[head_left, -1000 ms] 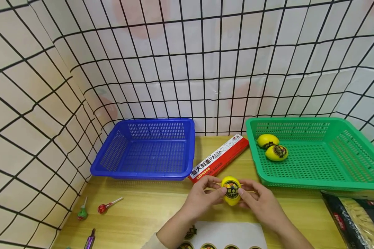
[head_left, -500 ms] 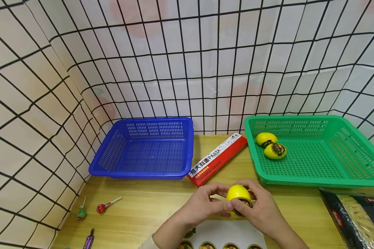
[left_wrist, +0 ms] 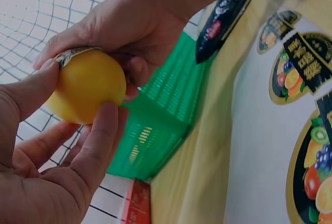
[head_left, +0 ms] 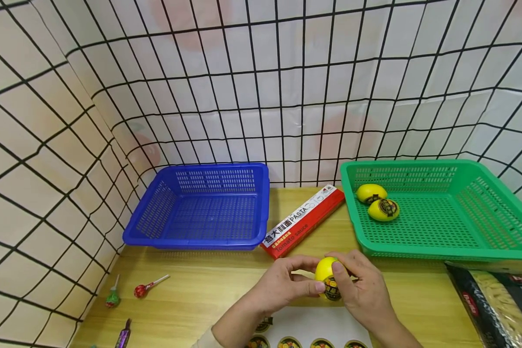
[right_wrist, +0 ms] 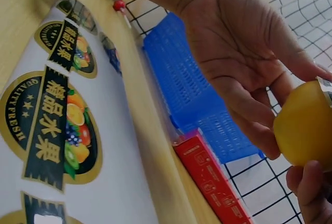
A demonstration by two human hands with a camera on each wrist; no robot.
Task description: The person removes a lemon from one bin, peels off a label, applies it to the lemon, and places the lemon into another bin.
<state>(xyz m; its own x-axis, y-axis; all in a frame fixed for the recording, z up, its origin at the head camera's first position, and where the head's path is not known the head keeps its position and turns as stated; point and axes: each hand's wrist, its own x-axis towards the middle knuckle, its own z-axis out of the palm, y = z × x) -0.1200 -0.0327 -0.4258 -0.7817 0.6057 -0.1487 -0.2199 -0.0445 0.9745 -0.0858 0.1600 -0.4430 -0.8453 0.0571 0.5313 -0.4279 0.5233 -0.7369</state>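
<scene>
A yellow lemon [head_left: 326, 273] with a round black sticker on it is held above the wooden table between both hands. My left hand [head_left: 287, 285] grips it from the left with thumb and fingers [left_wrist: 98, 141]. My right hand [head_left: 356, 285] grips it from the right, its thumb pressing on the sticker. The lemon [left_wrist: 85, 85] fills the left wrist view, and the lemon [right_wrist: 306, 125] shows at the right edge of the right wrist view. Below the hands lies a white sticker sheet [head_left: 322, 328] with round fruit labels [right_wrist: 57, 125].
A blue basket [head_left: 200, 208] stands at the back left. A green basket [head_left: 483, 246] at the right holds two stickered lemons [head_left: 383, 209]. A red pasta box [head_left: 304, 221] lies between them. Lollipops [head_left: 145, 287] lie at the left, a black pasta bag [head_left: 500, 304] at the right.
The lemon has been turned in the hands so the sticker faces right and down. The right thumb now presses on the sticker. The hands stay in the same place.
</scene>
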